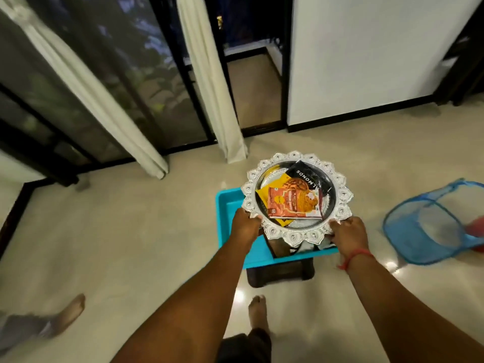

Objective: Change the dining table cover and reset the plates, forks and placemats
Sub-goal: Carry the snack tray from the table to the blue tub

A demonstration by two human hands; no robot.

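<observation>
The left hand (245, 223) and right hand (347, 233) each grip the near rim of the silver tray (337, 203), which extends away from both, level above the blue bin (227, 205). On the tray lie an orange packet (293, 201) overlapping a black almonds packet (306, 174). Further right, a mesh hamper (429, 226) lies on the floor.

Blue mesh hamper (429, 226) crowds the right; bare floor (117, 231) lies left.

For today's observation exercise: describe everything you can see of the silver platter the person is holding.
The silver platter is round, looks metallic, with a scalloped, embossed petal rim and a darker, shiny centre. It is held roughly level above a blue tray. The left hand and the right hand grip its near rim. An orange-yellow snack packet lies on a black almonds packet inside it.
</observation>
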